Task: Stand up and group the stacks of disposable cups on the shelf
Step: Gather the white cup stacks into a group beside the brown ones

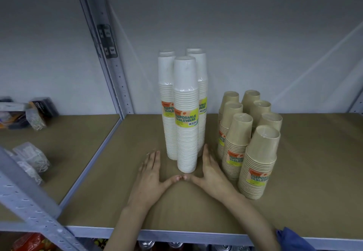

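- White cup stacks (185,117): tall, upright, mouths down, packed tight at mid-shelf near the back wall. The front one bears a yellow-green label (186,118) reading "DISPOSABLE TABLEWARE".
- Brown cup stacks (259,162): shorter, upright, seven tops visible. They stand in two close rows just right of the white group, with a narrow gap between the groups.
- Shelf (117,182): brown board in a grey metal frame; both groups stand on it.
- Left hand (151,174): palm down on the board, fingers straight and close together, thumb spread inward. It lies left of the front white stack's base, apart from it.
- Right hand (211,170): palm down, fingers straight, thumb spread inward. The fingers lie in the gap between the white and brown groups; contact with either cannot be told.
- Thumb tips meet just in front of the front white stack; neither hand grips anything.
- Upright post (110,54): grey, perforated, divides off the left bay.
- Left bay: blurred wrapped packages (31,158).
- Blue sleeve (290,239): at the lower right edge.
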The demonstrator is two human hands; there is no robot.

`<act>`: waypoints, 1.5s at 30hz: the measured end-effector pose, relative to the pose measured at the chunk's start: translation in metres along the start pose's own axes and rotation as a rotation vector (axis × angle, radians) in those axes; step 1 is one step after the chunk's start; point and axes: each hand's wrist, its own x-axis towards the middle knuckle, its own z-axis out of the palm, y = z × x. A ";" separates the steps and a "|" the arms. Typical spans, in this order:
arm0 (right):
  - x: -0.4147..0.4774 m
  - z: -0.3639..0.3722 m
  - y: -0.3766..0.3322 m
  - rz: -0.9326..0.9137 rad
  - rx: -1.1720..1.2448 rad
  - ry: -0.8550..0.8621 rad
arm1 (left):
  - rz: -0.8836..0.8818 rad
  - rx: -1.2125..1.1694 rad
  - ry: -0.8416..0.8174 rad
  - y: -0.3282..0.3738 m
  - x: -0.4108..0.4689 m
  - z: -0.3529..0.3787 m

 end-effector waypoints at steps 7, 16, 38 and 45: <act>0.011 -0.005 -0.004 0.096 -0.072 -0.037 | 0.023 0.089 -0.073 -0.002 0.014 -0.005; 0.018 -0.004 -0.007 0.127 -0.091 -0.020 | 0.056 0.146 -0.123 -0.007 0.029 0.000; 0.027 -0.005 -0.004 0.163 -0.162 -0.086 | 0.090 0.173 -0.123 -0.010 0.035 0.004; 0.032 -0.005 -0.003 0.171 -0.193 -0.123 | 0.090 0.183 -0.145 -0.012 0.039 0.005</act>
